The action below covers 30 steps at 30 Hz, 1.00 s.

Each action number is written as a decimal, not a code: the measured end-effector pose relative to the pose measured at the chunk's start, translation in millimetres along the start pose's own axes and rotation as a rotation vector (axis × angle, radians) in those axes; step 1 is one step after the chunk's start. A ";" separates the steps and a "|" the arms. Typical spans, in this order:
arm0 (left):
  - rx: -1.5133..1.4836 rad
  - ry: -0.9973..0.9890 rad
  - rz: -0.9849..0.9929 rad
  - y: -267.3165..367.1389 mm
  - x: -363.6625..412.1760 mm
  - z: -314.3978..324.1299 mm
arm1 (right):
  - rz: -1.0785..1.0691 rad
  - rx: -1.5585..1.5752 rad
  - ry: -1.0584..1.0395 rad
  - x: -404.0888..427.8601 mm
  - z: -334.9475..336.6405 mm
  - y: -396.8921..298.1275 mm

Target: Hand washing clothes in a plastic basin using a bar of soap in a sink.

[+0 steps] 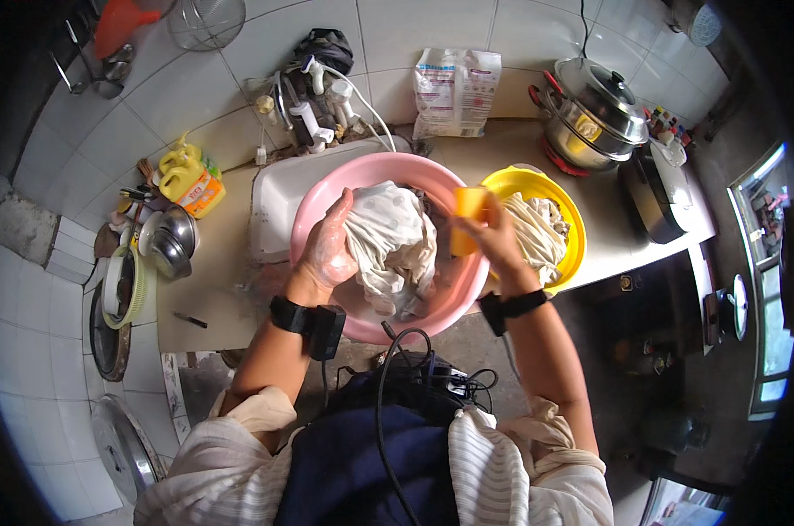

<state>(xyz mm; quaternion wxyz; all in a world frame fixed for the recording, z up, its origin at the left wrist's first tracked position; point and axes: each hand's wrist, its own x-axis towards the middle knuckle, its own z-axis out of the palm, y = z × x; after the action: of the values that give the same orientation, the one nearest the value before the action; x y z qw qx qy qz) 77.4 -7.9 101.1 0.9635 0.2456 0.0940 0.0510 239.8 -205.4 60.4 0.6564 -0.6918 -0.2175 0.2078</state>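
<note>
A large pink plastic basin stands partly over the white sink at the counter's edge. My left hand, wet and with some suds on it, grips the left side of a bunched white dotted cloth in the basin. Over the basin's right rim, my right hand is closed around a yellow-orange block-like object, slightly blurred; its kind is unclear. Just right of that hand, a yellow basin holds crumpled cream cloth. The cloth's underside is hidden.
A faucet and white hose are behind the sink. A plastic bag with print leans on the tiles. A steel steamer pot is at the back right. Yellow jugs, metal bowls and a small knife lie left. Black cables hang before my body.
</note>
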 end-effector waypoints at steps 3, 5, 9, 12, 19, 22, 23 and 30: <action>0.033 0.053 -0.028 15.5 -6.1 -2.3 | 0.098 -0.248 0.376 15.4 -55.6 22.7; 0.060 0.000 -0.060 14.7 3.5 0.1 | 0.114 -0.600 0.432 34.2 -138.2 71.4; 0.106 -0.006 -0.066 36.4 -0.9 -3.3 | 0.150 -0.931 0.416 33.5 -150.0 75.9; 0.137 0.020 -0.095 46.0 3.9 4.7 | -0.074 -1.283 0.340 36.3 -155.0 99.0; 0.171 -0.058 -0.172 62.3 27.2 36.0 | -0.016 -0.002 -0.315 38.4 -21.5 -5.4; 0.301 -0.097 -0.113 63.8 33.8 45.6 | 0.000 0.236 -0.643 27.3 24.4 -37.3; 0.297 -0.103 -0.116 65.6 39.2 42.0 | 0.045 0.230 -0.710 30.1 27.2 -27.4; 0.631 -0.061 -0.009 100.8 51.0 23.4 | 0.176 0.109 -0.730 39.4 -4.2 -51.7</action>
<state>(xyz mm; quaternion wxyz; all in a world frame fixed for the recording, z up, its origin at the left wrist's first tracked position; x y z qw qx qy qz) 126.8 76.8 162.0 0.8423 0.5334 0.0774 0.0074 273.0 -184.0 112.1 0.5512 -0.5525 -0.3655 0.5074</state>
